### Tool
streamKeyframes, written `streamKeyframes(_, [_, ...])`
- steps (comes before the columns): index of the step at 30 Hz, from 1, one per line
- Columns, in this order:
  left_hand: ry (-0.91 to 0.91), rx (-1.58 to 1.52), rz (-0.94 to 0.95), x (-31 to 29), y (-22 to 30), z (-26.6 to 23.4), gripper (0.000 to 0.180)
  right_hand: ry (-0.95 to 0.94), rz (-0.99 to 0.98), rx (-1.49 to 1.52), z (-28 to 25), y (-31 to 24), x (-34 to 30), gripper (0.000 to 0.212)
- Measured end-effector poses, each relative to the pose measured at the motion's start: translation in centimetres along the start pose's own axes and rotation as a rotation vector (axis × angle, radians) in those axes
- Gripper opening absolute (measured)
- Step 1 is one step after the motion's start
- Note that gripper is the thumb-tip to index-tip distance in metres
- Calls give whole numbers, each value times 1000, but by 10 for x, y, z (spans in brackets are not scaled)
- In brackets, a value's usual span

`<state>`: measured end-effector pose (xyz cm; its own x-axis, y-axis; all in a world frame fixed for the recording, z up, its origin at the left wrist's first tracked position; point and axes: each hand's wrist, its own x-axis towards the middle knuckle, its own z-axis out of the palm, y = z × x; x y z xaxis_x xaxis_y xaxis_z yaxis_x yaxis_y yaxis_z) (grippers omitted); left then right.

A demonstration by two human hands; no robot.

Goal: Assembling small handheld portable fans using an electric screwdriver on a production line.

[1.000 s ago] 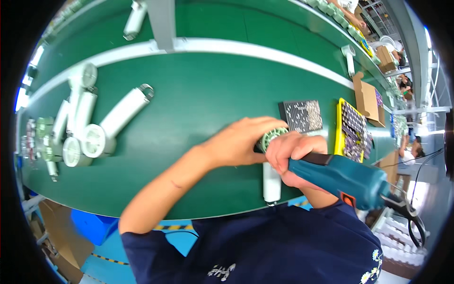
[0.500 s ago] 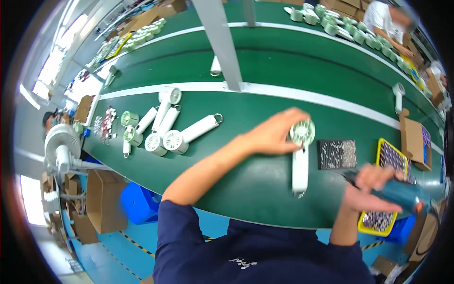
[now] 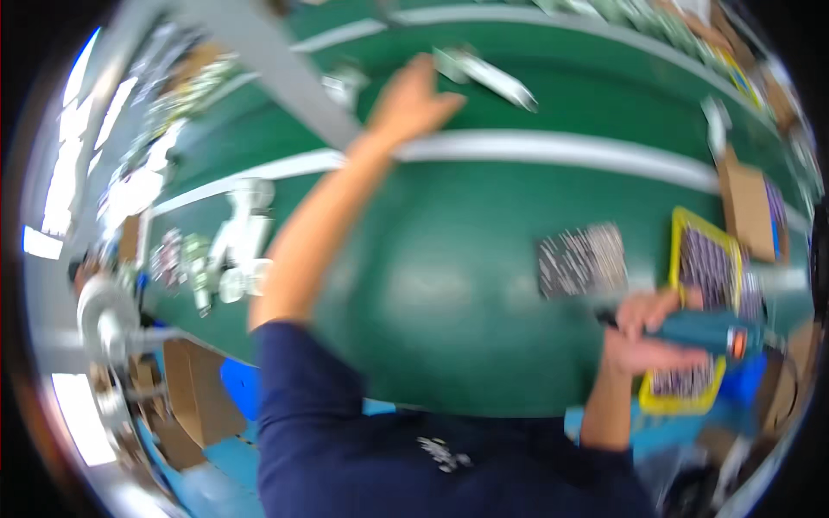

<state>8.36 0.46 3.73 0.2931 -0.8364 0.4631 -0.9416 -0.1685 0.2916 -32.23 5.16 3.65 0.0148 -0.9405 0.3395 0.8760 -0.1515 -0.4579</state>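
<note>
My left hand (image 3: 414,99) is stretched out over the far green belt, its thumb and fingers apart and nothing in them. Just right of its fingertips a white handheld fan (image 3: 496,82) with a pale green head lies on that belt, blurred. Another pale fan (image 3: 344,85) lies left of the hand, beside the grey post. My right hand (image 3: 643,332) is wrapped round a teal electric screwdriver (image 3: 704,332), whose dark tip points left. Ahead of that hand, a black screw plate (image 3: 583,262) with rows of small silvery pieces rests on the green table (image 3: 432,345).
Several white and green fans (image 3: 242,233) lie in a group at the left, beside small loose parts (image 3: 170,259). A grey post (image 3: 276,69) rises at the belt's near rail (image 3: 535,148). Yellow trays (image 3: 675,250) of small parts and an open carton (image 3: 747,207) stand at the right.
My left hand has left the near table for the far belt, letting go of the fan. A fan now lies on the belt beside it. The screwdriver stays in my right hand; the view has shifted.
</note>
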Motion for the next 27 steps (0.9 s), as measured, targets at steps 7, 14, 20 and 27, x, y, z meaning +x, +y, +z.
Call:
streamKeyframes(7, [-371, 367, -198, -237, 15, -162, 61, -348, 17, -326, -8, 14, 32, 94])
streamKeyframes(14, [-500, 143, -203, -221, 6, -133, 56, -280, 150, -270, 0, 30, 40, 96])
streamKeyframes(20, [-536, 197, -129, -211, 14, -134, 55, -242, 110, -162, 1, 37, 30, 113])
streamKeyframes(27, [-563, -42, 24, -194, 85, -97, 52, -404, 137, -261, -13, 39, 33, 102])
